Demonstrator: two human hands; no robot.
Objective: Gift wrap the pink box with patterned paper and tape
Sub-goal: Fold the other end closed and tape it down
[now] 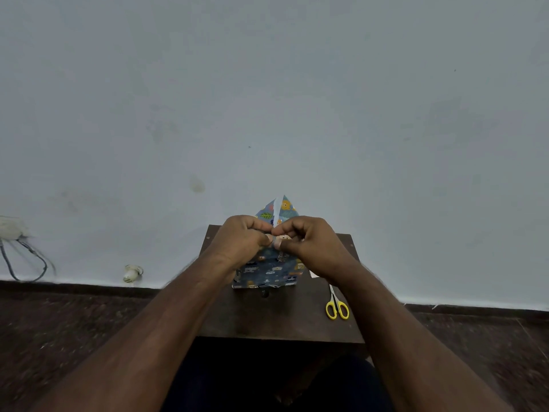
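Curled fingers (269,237) on patterned paper (267,272)

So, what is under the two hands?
The left hand and right hand pinch the patterned paper on the box; its pointed flap stands behind. The fold itself is covered.

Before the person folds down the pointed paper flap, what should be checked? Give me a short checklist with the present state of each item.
1. Box rests on the table: ok.
2. Paper covers the near side of the box: ok, no pink shows.
3. Pointed flap stands free above the hands: ok.
4. Left hand and right hand both grip the paper at the top edge: ok.
5. Tape piece ready on a finger: cannot tell.
6. Scissors lie clear of the box: ok.
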